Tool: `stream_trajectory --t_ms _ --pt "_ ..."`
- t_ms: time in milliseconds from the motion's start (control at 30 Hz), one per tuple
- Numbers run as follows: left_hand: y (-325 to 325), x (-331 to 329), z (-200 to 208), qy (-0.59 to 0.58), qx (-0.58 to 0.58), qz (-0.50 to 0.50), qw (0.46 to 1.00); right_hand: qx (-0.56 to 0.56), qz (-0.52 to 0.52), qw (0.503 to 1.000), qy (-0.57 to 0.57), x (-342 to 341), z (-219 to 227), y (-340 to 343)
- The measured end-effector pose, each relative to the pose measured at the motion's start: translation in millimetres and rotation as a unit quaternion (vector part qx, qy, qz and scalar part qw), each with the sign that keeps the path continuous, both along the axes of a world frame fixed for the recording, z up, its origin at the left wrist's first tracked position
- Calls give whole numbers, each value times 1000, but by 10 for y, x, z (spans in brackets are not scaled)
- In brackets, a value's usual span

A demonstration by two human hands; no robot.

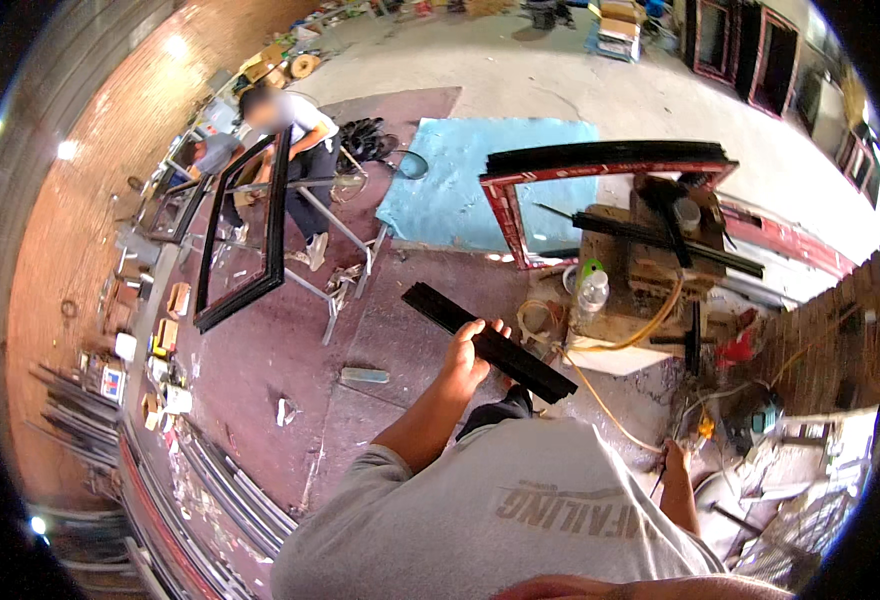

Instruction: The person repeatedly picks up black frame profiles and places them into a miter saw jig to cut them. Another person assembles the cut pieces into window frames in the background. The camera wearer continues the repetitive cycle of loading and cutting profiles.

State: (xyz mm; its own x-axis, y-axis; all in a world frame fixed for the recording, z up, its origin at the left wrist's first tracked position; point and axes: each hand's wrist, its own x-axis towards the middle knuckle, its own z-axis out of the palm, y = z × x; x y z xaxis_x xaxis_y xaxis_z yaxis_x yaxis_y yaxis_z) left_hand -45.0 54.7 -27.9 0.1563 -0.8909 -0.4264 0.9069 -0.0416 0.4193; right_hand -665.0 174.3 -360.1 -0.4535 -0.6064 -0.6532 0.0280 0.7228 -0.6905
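My left hand (470,352) is wrapped round a short, ribbed black frame profile (532,368), held at a slant in front of my body. My right hand (676,458) hangs low at my right side with its fingers curled. A thin yellow hose (600,398) runs down to that hand; what the fingers grip is too small to make out. Close by are a small yellow fitting (706,427) and a teal power tool (763,415). Beyond my left hand, a black-and-red frame (610,158) stands upright by a cluttered workbench (605,250).
A clear bottle (592,292) and black profile strips (700,248) are on the bench. At the left, another person (305,135) bends over a black frame (278,215) on a metal stand (338,215). A blue sheet (450,185) covers floor ahead; long profiles (225,480) lie lower left.
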Motion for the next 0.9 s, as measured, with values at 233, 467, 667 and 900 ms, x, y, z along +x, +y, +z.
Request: stream_trajectory --t_ms 233,467,667,900 --pt "39 141 -158 -21 10 -50 998 -55 152 987 2 1292 1644 -304" --pt "28 316 -223 -84 51 -57 994 -21 91 993 -77 1904 2098 -1057" --pt "-101 193 -15 -95 43 -51 993 -27 98 994 -45 1983 2016 -1395" --pt "-81 138 -4 -125 48 -19 991 -32 108 993 16 1989 2050 -1452"
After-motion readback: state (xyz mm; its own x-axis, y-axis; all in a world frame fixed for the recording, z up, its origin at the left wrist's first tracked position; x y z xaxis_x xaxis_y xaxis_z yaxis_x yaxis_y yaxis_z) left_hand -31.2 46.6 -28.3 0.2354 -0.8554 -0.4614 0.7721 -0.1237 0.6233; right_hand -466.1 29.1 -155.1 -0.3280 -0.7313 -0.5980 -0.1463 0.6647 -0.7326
